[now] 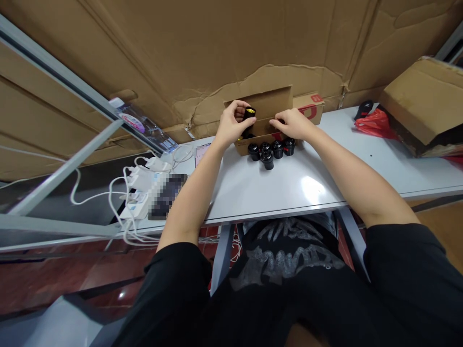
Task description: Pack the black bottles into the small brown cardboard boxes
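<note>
My left hand (231,123) is closed round a small black cylinder with a gold end (249,113), held above an open cardboard box (269,108) at the back of the white table (289,185). My right hand (294,123) rests on the front edge of that box, fingers curled on the cardboard. Several black cylinders (271,149) stand in a cluster on the table just in front of the box, below both hands.
Large cardboard sheets (181,48) line the wall. A bigger cardboard box (423,103) and a red plastic bag (374,124) sit at the right. White chargers and cables (141,193) lie at the left, beside a grey metal frame (65,168).
</note>
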`<action>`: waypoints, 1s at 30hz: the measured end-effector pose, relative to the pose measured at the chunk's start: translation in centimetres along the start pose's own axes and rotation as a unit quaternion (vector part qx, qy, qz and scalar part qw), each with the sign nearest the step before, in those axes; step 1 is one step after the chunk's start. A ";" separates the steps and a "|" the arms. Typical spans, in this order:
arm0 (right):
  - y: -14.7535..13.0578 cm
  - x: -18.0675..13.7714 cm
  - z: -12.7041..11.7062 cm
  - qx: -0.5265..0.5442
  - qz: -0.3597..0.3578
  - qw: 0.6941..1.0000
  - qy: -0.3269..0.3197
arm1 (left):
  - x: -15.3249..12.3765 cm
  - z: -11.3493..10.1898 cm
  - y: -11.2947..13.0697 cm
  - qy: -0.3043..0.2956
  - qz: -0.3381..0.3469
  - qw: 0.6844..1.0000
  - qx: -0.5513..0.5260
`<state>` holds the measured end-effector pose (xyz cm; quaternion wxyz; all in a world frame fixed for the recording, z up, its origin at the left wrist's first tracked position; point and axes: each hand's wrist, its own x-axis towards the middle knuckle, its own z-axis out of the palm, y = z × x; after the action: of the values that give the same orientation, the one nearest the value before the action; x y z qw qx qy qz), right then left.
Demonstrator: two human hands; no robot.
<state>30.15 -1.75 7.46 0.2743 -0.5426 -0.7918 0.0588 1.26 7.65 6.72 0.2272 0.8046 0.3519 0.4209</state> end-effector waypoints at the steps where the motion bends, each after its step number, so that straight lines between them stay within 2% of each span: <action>1: -0.1 0.0 -0.1 -0.003 -0.002 1.000 -0.005 | 0.1 0.0 -0.1 -0.011 0.001 1.000 0.005; 6: -0.2 -0.2 -0.5 -0.027 -0.009 0.999 -0.034 | 0.4 -1.0 0.2 -0.060 0.009 0.995 0.080; 15: 0.0 -0.2 -0.4 -0.042 -0.015 0.998 -0.033 | -0.2 -2.0 1.3 -0.122 0.036 0.969 0.211; 24: 0.2 -0.1 -0.1 -0.042 -0.007 0.999 -0.025 | -0.3 -2.7 0.1 -0.160 0.030 0.949 0.271; 30: 0.1 -0.1 -0.2 -0.042 -0.014 0.999 -0.023 | -0.4 -2.5 0.8 -0.171 0.049 0.940 0.291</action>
<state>30.40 -1.86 7.54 0.2336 -0.5412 -0.8071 0.0340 -0.65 7.02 8.41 0.0187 0.9118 0.3750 0.1664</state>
